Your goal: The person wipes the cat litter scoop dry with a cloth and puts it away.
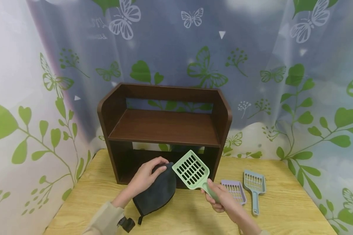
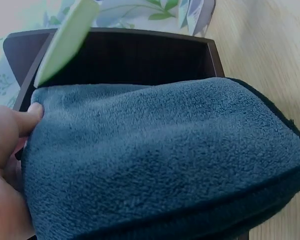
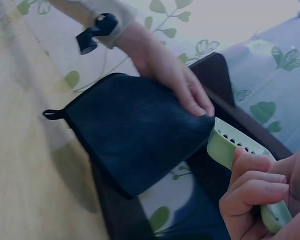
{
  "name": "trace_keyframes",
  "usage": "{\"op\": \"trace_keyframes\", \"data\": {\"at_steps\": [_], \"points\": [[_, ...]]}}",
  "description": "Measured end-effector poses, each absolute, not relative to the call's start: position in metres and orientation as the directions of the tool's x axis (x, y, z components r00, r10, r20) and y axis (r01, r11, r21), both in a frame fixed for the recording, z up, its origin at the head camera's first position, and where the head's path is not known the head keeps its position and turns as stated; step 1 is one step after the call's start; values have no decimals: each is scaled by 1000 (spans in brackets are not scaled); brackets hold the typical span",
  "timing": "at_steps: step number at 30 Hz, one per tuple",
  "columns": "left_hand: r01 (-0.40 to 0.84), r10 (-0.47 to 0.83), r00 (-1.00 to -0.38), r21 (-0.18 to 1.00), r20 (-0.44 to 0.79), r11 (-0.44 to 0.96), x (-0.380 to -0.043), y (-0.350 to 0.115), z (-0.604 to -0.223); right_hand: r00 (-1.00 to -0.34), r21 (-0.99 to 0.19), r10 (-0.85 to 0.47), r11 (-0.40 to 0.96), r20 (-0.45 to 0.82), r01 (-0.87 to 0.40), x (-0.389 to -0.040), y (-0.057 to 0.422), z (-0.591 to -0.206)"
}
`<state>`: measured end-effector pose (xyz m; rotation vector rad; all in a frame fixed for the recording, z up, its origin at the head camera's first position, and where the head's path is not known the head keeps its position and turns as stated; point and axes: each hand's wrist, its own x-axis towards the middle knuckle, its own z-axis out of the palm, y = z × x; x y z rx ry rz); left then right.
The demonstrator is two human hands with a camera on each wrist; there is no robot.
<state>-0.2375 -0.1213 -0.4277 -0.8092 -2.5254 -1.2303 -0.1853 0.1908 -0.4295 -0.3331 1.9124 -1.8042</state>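
Observation:
In the head view my left hand (image 1: 148,174) pinches the upper edge of a dark blue cloth (image 1: 157,192), which hangs down with a small loop at its lower corner. Fuzzy pile shows on the cloth (image 2: 154,150) in the left wrist view. My right hand (image 1: 219,197) grips the handle of a light green slotted litter scoop (image 1: 192,170), its head raised and tilted toward the cloth. The scoop's edge lies right by the pinched corner; whether they touch I cannot tell. In the right wrist view, fingers curl round the scoop's handle (image 3: 274,215).
A dark brown two-tier shelf (image 1: 164,125) stands behind both hands on the wood-grain table (image 1: 176,218). To the right lie a purple scoop (image 1: 235,191), partly behind my right hand, and a blue-grey scoop (image 1: 255,191). A curtain (image 1: 170,49) with leaves and butterflies surrounds the table.

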Motion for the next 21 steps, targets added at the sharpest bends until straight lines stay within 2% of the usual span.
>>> {"op": "trace_keyframes", "data": {"at_steps": [7, 12, 21], "points": [[592, 379, -805, 571, 458, 568, -233, -121, -428, -849, -994, -519, 90, -101, 63, -190, 192, -395], [630, 390, -765, 468, 513, 620, -227, -122, -427, -862, -996, -505, 88, -40, -6, -201, 184, -371], [720, 496, -601, 155, 627, 676, -222, -123, -426, -883, -991, -467, 80, 56, -106, -225, 150, -335]]}}
